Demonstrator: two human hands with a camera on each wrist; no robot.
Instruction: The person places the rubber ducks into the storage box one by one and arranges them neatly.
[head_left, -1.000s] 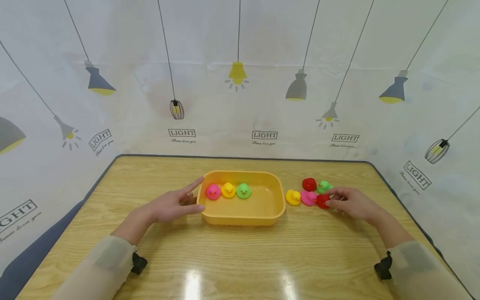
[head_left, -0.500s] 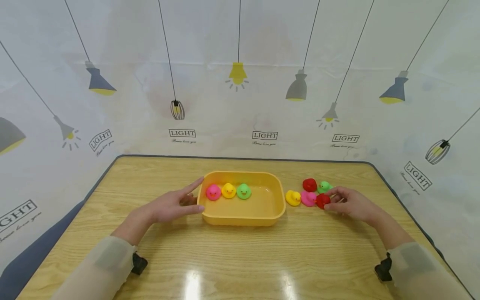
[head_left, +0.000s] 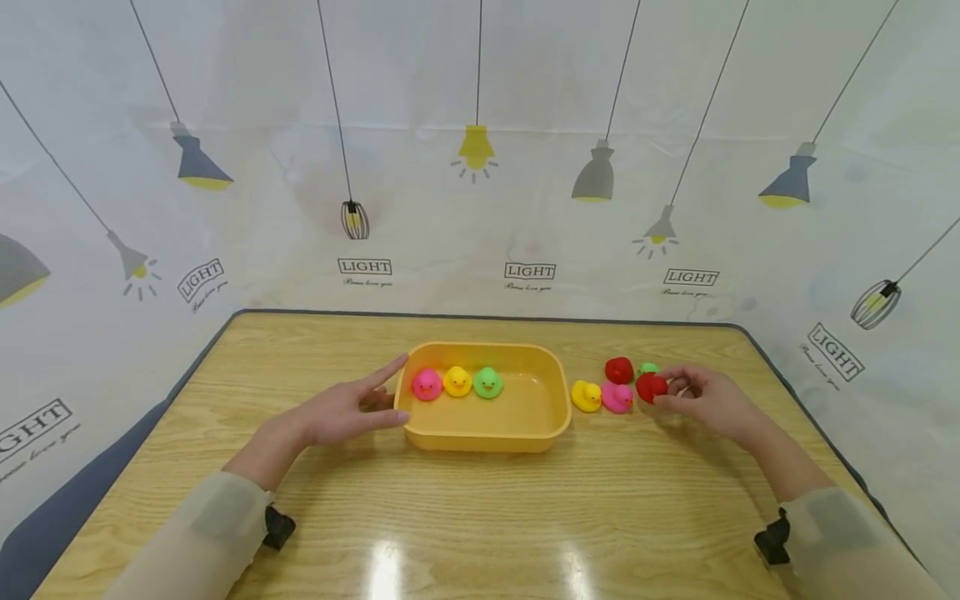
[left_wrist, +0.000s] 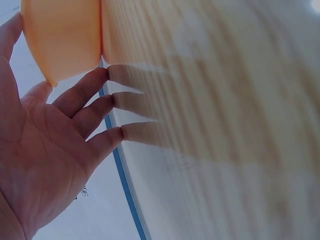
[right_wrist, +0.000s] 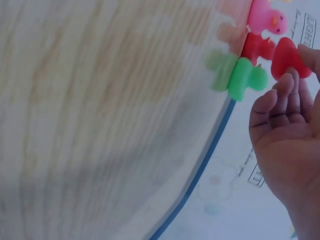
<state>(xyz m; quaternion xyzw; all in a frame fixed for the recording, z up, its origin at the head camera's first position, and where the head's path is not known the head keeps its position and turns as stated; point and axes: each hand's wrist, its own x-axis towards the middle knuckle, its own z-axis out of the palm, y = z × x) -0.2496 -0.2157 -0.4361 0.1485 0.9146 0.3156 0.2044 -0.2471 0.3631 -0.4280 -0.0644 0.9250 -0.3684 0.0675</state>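
Between thumb and fingers my right hand [head_left: 708, 402] pinches a red toy duck [head_left: 651, 387]. In the right wrist view this red duck [right_wrist: 287, 57] is raised off the table, above a green duck [right_wrist: 245, 80] and another red duck [right_wrist: 256, 49]. My left hand [head_left: 341, 411] touches the left rim of a yellow-orange plastic tray [head_left: 525, 408], thumb and index finger extended along it. The left wrist view shows its other fingers [left_wrist: 85, 92] spread beside the tray wall [left_wrist: 62, 40]. Inside the tray, a pink duck [head_left: 427, 385], a yellow duck [head_left: 457, 382] and a green duck [head_left: 487, 383] form a row.
Right of the tray, a yellow duck [head_left: 586, 397], a pink duck [head_left: 617, 397] and a red duck [head_left: 619, 370] stand close together. The green duck there [head_left: 649, 367] is partly hidden. Behind the wooden table [head_left: 480, 508] hangs a lamp-printed backdrop [head_left: 420, 167].
My right hand has taken hold of the front red duck and lifted it slightly up and right, covering more of the green duck. My left hand and the tray keep their places.
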